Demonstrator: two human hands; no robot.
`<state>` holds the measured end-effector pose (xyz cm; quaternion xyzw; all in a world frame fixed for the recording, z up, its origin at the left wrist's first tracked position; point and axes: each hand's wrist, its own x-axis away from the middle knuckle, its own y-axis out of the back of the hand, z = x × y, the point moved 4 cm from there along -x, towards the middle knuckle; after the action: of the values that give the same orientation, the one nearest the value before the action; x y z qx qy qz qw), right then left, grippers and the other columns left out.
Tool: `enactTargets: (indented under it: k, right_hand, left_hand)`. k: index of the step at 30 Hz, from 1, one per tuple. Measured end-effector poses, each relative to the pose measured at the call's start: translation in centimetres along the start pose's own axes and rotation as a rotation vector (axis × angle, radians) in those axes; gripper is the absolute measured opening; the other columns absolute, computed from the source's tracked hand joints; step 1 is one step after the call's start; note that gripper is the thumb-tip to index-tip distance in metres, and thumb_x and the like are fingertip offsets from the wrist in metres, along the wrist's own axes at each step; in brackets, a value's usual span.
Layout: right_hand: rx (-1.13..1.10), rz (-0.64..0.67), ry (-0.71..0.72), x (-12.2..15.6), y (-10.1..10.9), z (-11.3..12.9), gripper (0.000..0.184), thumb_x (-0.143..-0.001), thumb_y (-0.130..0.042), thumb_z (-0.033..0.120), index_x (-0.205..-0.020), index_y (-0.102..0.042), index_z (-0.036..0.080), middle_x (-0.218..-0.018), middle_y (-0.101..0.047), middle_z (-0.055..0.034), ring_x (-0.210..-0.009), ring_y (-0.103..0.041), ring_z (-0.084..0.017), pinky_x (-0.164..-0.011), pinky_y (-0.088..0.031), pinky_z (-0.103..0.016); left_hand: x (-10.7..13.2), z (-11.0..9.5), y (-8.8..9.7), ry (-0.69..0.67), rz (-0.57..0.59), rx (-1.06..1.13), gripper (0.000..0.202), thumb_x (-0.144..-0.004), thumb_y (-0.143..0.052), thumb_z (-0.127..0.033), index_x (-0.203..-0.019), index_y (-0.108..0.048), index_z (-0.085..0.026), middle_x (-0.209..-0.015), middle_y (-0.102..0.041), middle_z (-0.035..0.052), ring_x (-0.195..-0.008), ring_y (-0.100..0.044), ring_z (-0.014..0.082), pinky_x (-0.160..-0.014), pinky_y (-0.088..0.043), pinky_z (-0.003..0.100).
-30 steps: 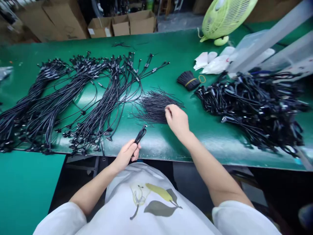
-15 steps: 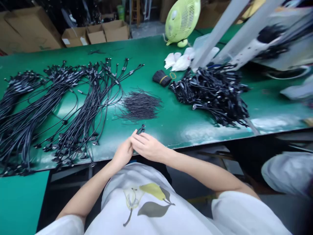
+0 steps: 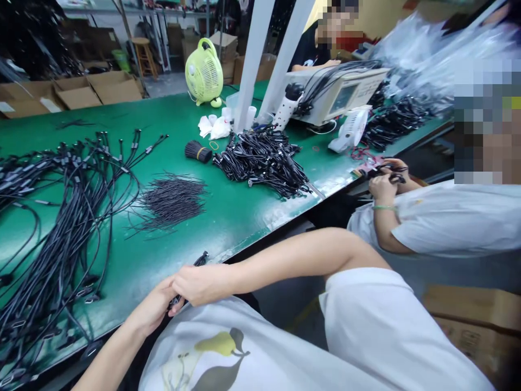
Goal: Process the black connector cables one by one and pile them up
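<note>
A black cable [image 3: 201, 259], folded into a short bundle, is held at the table's front edge, close to the shirt. My right hand [image 3: 203, 285] is closed over its middle, so that one end sticks out above the fingers. Against it, my left hand [image 3: 153, 308] is closed on the lower end, where a bit of black and metal shows. The fingers cover most of the bundle. Beyond the hands lies a pile of thin black ties [image 3: 173, 201]. Long black cables [image 3: 77, 217] with metal connectors spread over the table on the left.
The green table [image 3: 240, 220] carries a heap of bundled black cables [image 3: 264, 160], a banded bunch of ties [image 3: 198, 151], and a green fan [image 3: 204, 73]. Grey posts [image 3: 254, 60] rise behind the heap. At the right, a co-worker's hands [image 3: 386, 179] hold dark cables. Another person stands behind the monitor.
My view has swung to the right, bringing the co-worker and the monitor into sight. Both hands remain together on the cable bundle.
</note>
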<state>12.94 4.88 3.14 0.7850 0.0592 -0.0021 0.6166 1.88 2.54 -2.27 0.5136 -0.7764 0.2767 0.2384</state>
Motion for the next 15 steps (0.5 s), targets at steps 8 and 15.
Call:
enactTargets:
  k: [8,15]
  right_hand:
    - [-0.574,0.014,-0.665,0.5,-0.9,-4.6,0.024,-0.094,-0.048,0.027,-0.091,-0.066,0.011,-0.091,-0.069,-0.0097,-0.078,-0.062,-0.019,-0.059,-0.041,-0.028]
    - [-1.450,-0.526,-1.081,2.5,-5.5,-3.6,0.019,-0.093,-0.056,0.028,-0.082,-0.065,0.016,-0.083,-0.066,0.0039,-0.079,-0.059,-0.008,-0.075,-0.041,-0.016]
  left_hand:
    - [-0.2,-1.6,1.6,-0.355,-0.457,-0.248,0.048,-0.085,-0.051,-0.053,-0.116,-0.063,-0.019,-0.114,-0.065,0.0098,-0.116,-0.054,0.0253,-0.110,-0.034,0.040]
    - [-0.4,-2.9,3.3,-0.635,-0.532,-0.259,0.037,-0.079,-0.062,-0.053,-0.098,-0.073,-0.023,-0.124,-0.055,0.0065,-0.124,-0.048,0.0259,-0.109,-0.037,0.034]
